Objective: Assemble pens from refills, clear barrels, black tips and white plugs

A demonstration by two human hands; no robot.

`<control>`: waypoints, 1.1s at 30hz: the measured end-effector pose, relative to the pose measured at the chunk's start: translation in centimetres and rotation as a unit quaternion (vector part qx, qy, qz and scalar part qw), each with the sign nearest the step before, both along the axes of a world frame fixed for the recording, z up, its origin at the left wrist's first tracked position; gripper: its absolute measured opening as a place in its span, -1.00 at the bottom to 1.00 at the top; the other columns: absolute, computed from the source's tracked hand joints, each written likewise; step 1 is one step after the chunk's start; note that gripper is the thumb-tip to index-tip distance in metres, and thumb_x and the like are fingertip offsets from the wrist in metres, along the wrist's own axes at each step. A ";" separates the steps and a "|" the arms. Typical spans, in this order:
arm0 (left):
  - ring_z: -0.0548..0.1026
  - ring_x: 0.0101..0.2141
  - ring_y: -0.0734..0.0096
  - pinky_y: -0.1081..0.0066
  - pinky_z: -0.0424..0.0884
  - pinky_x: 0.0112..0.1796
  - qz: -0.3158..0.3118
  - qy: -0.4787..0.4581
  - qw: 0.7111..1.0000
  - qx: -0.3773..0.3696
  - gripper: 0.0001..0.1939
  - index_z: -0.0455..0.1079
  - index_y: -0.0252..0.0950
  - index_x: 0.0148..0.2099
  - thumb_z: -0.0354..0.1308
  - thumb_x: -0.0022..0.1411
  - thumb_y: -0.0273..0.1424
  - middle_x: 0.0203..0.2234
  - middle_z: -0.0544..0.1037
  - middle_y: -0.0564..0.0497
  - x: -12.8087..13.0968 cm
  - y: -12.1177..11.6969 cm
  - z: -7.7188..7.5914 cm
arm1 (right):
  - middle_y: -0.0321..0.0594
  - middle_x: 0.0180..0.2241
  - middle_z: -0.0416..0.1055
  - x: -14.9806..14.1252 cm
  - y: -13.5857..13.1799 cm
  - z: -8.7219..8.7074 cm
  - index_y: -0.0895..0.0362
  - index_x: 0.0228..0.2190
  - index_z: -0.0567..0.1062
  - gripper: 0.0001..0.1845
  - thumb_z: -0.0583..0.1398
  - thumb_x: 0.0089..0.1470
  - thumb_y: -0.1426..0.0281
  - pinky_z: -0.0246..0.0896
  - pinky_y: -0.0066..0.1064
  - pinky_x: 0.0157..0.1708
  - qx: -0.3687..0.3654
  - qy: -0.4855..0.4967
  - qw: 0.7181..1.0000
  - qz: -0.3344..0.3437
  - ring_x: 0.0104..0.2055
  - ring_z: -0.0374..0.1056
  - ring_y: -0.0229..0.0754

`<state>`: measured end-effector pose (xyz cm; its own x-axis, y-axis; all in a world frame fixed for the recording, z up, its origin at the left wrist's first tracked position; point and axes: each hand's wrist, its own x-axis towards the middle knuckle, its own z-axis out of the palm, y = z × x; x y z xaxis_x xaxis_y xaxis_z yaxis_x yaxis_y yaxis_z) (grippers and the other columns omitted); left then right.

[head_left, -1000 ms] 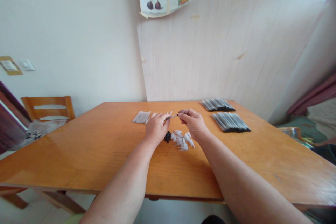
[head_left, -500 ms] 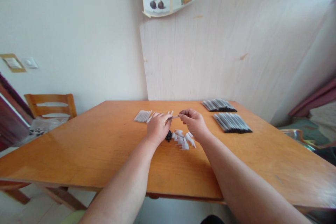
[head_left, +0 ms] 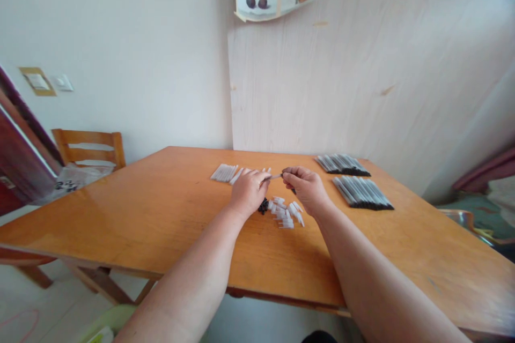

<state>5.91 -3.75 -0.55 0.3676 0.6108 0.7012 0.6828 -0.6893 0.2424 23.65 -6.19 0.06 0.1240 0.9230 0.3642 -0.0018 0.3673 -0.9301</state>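
Note:
My left hand (head_left: 250, 191) is closed around a thin whitish pen barrel (head_left: 276, 176), which points out to the right. My right hand (head_left: 304, 186) pinches the barrel's far end, where a small dark piece shows at the fingertips. Another black bit (head_left: 293, 191) peeks out under the right hand's curled fingers. On the table below lie a small pile of black plugs (head_left: 263, 206), partly hidden by my left hand, and a loose heap of white caps (head_left: 286, 214). Behind my left hand, a row of whitish barrels (head_left: 223, 172) lies flat.
Two bundles of black-ended pens, a near one (head_left: 362, 193) and a far one (head_left: 341, 164), lie on the right of the wooden table (head_left: 169, 225). A chair (head_left: 90, 147) with a clear plastic bag (head_left: 74, 178) stands at the left. A wall rises behind the table.
The view has shifted, so the scene sits farther right. Both hands stay at the same barrel over the table. A black bit now shows beneath my right fingers.

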 end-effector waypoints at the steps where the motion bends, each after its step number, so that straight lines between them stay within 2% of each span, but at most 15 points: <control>1: 0.43 -0.22 0.26 0.22 0.27 -0.07 0.000 -0.001 1.000 -0.002 -0.80 0.52 -0.16 -0.14 0.07 0.29 -0.35 -0.29 0.59 -0.03 0.0 0.0 0.0 | -0.28 -0.52 0.37 0.1 0.0 0.0 0.16 -0.41 0.50 -0.76 0.27 -0.11 0.24 0.16 -0.40 -0.42 0.000 -0.008 1.000 0.001 -0.48 0.23 -0.29; 9: 0.41 -0.23 0.23 0.27 0.31 -0.19 -0.002 0.001 1.000 -0.011 -0.79 0.53 -0.15 -0.15 0.07 0.27 -0.37 -0.30 0.59 -0.04 0.1 -0.1 -0.2 | -0.35 -0.60 0.29 0.4 0.1 -0.3 0.17 -0.43 0.47 -0.72 0.22 -0.03 0.19 0.01 -0.44 -0.53 -0.006 -0.086 0.996 -0.020 -0.57 0.12 -0.34; 18: 0.42 -0.25 0.25 0.27 0.31 -0.21 -0.011 0.001 1.000 -0.016 -0.80 0.53 -0.15 -0.17 0.07 0.27 -0.37 -0.31 0.60 -0.03 0.1 -0.2 -0.2 | -0.33 -0.59 0.31 0.7 0.5 -0.7 0.16 -0.40 0.46 -0.63 0.20 0.01 0.07 -0.01 -0.43 -0.54 0.008 -0.160 0.984 -0.083 -0.56 0.13 -0.30; 22: 0.44 -0.26 0.25 0.27 0.32 -0.20 -0.038 -0.033 0.998 -0.034 -0.81 0.54 -0.14 -0.18 0.10 0.26 -0.36 -0.31 0.60 -0.03 0.3 -0.1 -0.2 | -0.28 -0.55 0.36 0.5 0.4 -0.6 0.16 -0.37 0.47 -0.57 0.19 0.02 0.02 0.01 -0.43 -0.54 0.017 -0.160 0.982 -0.098 -0.54 0.16 -0.29; 24: 0.47 -0.26 0.27 0.27 0.33 -0.19 -0.056 -0.085 0.993 -0.063 -0.82 0.54 -0.15 -0.17 0.13 0.24 -0.36 -0.29 0.61 -0.04 0.5 0.1 -0.3 | -0.24 -0.50 0.40 0.2 0.2 -0.3 0.16 -0.32 0.47 -0.53 0.17 0.04 -0.02 0.07 -0.42 -0.50 0.025 -0.130 0.986 -0.099 -0.51 0.20 -0.28; 27: 0.50 -0.25 0.31 0.29 0.35 -0.17 -0.100 -0.220 0.959 -0.151 -0.82 0.53 -0.20 -0.16 0.18 0.20 -0.33 -0.26 0.61 -0.05 0.9 0.5 -0.4 | -0.19 -0.44 0.44 -0.2 -0.2 0.0 0.16 -0.30 0.45 -0.49 0.13 0.07 -0.05 0.15 -0.41 -0.43 0.034 -0.093 0.990 -0.104 -0.45 0.28 -0.25; 30: 0.51 -0.26 0.33 0.32 0.36 -0.18 -0.157 -0.350 0.888 -0.254 -0.77 0.52 -0.26 -0.18 0.22 0.16 -0.25 -0.29 0.61 -0.06 1.1 0.5 -0.2 | -0.18 -0.44 0.45 -0.7 -0.4 -0.3 0.16 -0.35 0.46 -0.51 0.13 0.07 -0.04 0.17 -0.39 -0.39 0.036 -0.119 0.987 -0.098 -0.41 0.30 -0.22; 33: 0.49 -0.30 0.38 0.37 0.34 -0.24 -0.176 -0.423 0.828 -0.324 -0.70 0.51 -0.29 -0.19 0.27 0.10 -0.20 -0.32 0.60 -0.06 1.1 0.2 0.2 | -0.19 -0.43 0.46 -1.5 -0.6 -0.9 0.16 -0.34 0.49 -0.53 0.15 0.07 -0.01 0.16 -0.39 -0.38 0.033 -0.169 0.983 -0.059 -0.40 0.30 -0.21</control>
